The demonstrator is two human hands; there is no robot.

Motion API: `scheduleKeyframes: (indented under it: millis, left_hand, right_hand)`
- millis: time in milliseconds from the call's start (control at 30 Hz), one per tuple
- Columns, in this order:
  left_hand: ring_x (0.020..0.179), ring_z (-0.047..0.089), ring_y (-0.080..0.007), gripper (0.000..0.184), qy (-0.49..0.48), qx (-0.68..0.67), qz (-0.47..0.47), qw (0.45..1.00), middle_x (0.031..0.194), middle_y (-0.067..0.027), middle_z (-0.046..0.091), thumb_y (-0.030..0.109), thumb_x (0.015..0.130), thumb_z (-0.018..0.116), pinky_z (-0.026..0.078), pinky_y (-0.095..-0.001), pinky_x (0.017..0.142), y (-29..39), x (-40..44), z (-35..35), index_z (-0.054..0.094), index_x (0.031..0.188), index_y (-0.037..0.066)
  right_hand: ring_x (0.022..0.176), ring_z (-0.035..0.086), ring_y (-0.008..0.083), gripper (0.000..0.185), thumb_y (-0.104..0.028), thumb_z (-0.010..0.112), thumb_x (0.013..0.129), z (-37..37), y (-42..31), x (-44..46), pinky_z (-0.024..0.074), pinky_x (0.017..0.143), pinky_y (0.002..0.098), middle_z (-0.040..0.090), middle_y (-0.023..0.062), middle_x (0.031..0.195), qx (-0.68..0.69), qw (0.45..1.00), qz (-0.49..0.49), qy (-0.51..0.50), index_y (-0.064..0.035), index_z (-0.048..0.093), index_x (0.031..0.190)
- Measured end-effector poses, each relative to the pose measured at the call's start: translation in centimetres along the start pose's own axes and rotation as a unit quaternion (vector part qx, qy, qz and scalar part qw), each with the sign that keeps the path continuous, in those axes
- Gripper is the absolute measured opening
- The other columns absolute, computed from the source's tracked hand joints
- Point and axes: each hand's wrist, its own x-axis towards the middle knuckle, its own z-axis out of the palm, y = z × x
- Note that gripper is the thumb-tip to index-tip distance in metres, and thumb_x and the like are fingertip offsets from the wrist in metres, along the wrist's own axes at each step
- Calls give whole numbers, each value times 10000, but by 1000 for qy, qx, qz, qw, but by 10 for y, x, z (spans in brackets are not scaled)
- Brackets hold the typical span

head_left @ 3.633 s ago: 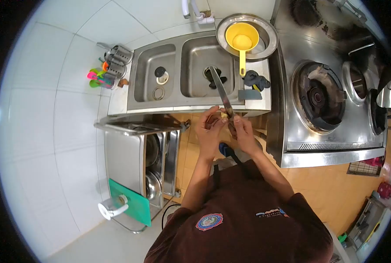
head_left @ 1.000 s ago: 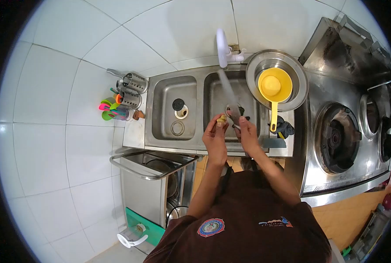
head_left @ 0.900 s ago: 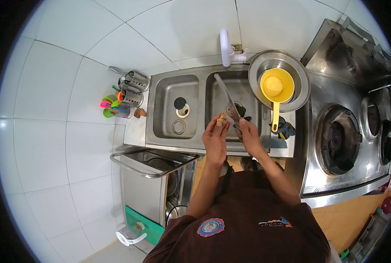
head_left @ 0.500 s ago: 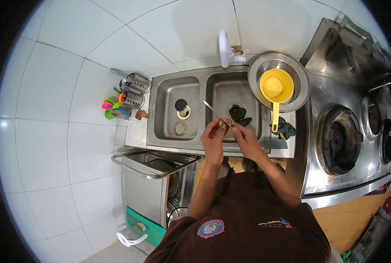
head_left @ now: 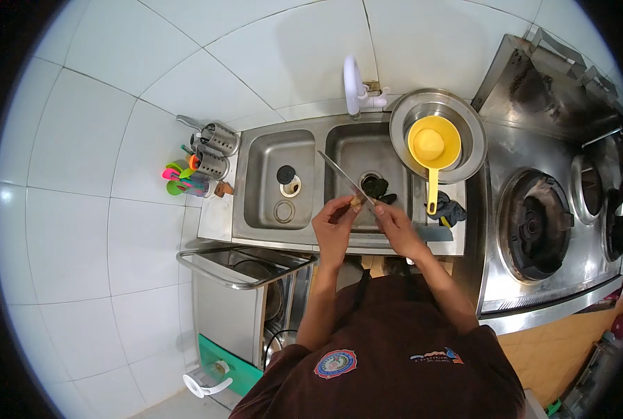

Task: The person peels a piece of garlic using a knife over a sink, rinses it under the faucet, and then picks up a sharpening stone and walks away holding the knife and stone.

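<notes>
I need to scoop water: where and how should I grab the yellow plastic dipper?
Likely by the slim handle of the yellow plastic dipper, coming from the front of the steel double sink: the handle points that way, past the round steel basin's rim, while the cup lies over it.

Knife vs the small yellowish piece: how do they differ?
The knife is long and thin; the yellowish piece is small and stubby. The right hand grips the knife; the left hand pinches the yellowish piece. Both are hand-held, close together.
</notes>
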Motion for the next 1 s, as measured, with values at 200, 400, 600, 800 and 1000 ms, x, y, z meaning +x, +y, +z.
scheduleKeyframes:
  millis: [200,400,600,800,1000]
  left_hand:
    - [923,657,-120,189,13,34,1,999,972,-78,706,-49,844,708,518,-242,835,11,-1,2,696,1033,-38]
    - [891,650,-117,195,-26,78,-3,997,930,-63,702,-36,841,719,512,-238,836,8,0,-9,702,1035,-41]
    - [905,647,-143,277,21,13,-44,999,993,-88,681,4,881,693,528,-267,843,-30,7,-23,646,1148,-51]
    - [965,638,-155,241,25,73,22,997,1062,-89,660,60,946,624,529,-276,856,-50,81,-44,628,1167,-37]
    - [906,649,-270,204,-177,250,188,933,1006,-137,671,73,873,691,520,-354,831,-35,200,40,658,1066,15]
  right_hand:
    - [640,328,62,383,-336,448,1049,-11,-24,-2,314,573,237,373,-63,690,55,998,17,-25,-46,616,1233]
    - [670,353,68,422,-324,467,1043,-16,-9,7,343,601,234,393,-56,709,-7,999,20,-31,-103,519,1398]
    - [673,365,81,450,-312,485,1034,-10,2,6,354,611,234,404,-48,710,-31,998,29,-43,-119,487,1440]
    - [657,374,72,417,-327,474,1038,-17,30,-7,350,584,248,404,-69,704,3,998,66,-14,-64,540,1355]
    - [632,364,60,376,-384,458,1042,-36,64,-55,334,549,261,390,-71,681,40,986,154,43,-91,502,811]
